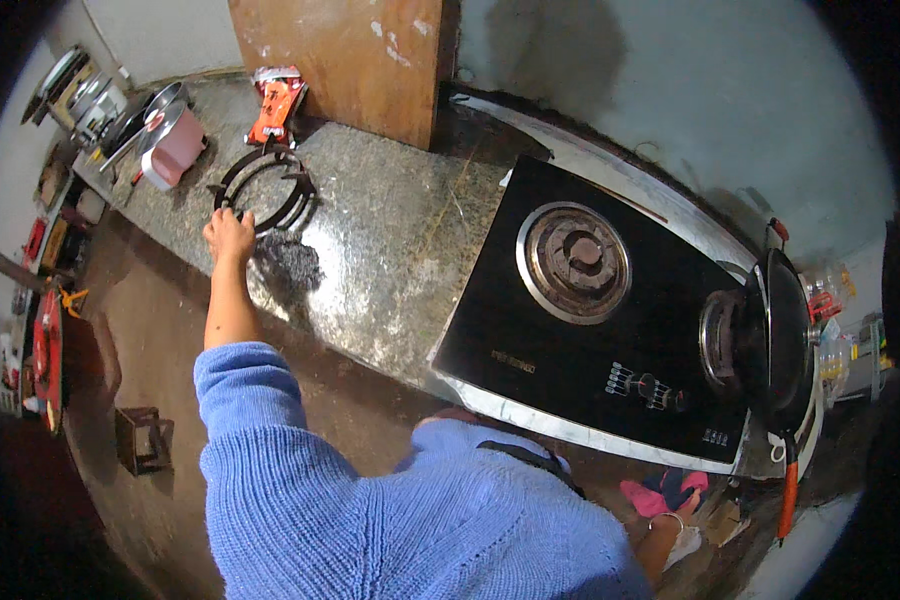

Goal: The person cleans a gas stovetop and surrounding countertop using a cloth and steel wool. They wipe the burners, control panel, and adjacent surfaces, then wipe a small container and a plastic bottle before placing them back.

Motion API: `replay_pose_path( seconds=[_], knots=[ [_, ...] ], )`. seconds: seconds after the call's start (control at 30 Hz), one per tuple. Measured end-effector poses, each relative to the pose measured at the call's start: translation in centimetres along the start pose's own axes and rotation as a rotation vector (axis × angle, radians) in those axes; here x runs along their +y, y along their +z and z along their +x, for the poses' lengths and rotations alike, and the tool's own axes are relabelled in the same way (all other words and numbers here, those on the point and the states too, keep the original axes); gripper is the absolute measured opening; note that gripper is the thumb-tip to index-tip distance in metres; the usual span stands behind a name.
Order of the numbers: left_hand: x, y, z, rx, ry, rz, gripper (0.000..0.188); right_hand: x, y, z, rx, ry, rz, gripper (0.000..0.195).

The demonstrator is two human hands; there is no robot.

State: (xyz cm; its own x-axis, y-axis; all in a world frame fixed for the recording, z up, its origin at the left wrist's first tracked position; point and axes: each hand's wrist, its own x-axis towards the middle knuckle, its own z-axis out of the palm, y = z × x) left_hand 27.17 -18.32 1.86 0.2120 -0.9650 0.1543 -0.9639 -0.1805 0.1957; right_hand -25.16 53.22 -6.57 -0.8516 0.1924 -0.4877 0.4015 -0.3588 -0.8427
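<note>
My left hand [230, 234] grips the near edge of a round black pan support [300, 196] from a gas stove, which is over the stone countertop [390, 247]. A dark grey scouring pad or clump of steel wool [292, 259] lies just right of that hand. At the lower right, my right hand [691, 504] hangs low beside the counter, holding a pink and dark blue cloth [645, 498]. A bangle is on that wrist. The black glass gas stove [487, 322] has its left burner [574, 262] uncovered.
A wok [784, 330] with an orange handle stands at the stove's right. An orange packet [272, 109] leans near a wooden board [345, 67]. A pink container [172, 150] and pans are at the counter's far left. A small wooden stool [144, 441] stands on the floor.
</note>
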Motion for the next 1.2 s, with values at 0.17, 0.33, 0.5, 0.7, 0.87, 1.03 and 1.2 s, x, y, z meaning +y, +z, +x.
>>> replay_pose_path(
  seconds=[0.17, 0.33, 0.5, 0.7, 0.87, 1.03, 1.2],
  knots=[
    [-0.3, 1.4, 3.0, -0.131, 0.015, 0.004, 0.041, 1.8, -4.0, 0.1, 0.039, -0.002, -0.009, 0.054],
    [-2.8, 3.7, 4.8, -0.006, 0.06, -0.048, 0.032, 3.4, -4.9, -3.3, 0.062, 0.062, -0.048, 0.055],
    [-1.6, 3.5, 5.6, 0.182, 0.175, 0.016, 0.033, 3.2, -8.0, -2.5, 0.468, -0.153, -0.499, 0.061],
    [2.1, -4.2, 3.6, 0.263, 0.56, -0.223, 0.022, 1.2, 0.1, -10.1, 0.625, -0.069, -0.752, 0.061],
    [12.9, -7.6, -2.4, 0.169, 0.903, -0.555, 0.017, 4.3, -9.4, -2.4, 0.559, -0.128, -0.894, 0.055],
    [22.8, -5.4, -10.1, 0.024, 1.187, -0.753, 0.013, 4.2, -5.2, -5.9, 0.347, -0.224, -0.835, 0.056],
    [30.1, -2.0, -19.5, -0.021, 1.271, -0.89, 0.007, 4.3, -6.6, -8.8, 0.336, -0.225, -0.746, 0.041]
  ],
)
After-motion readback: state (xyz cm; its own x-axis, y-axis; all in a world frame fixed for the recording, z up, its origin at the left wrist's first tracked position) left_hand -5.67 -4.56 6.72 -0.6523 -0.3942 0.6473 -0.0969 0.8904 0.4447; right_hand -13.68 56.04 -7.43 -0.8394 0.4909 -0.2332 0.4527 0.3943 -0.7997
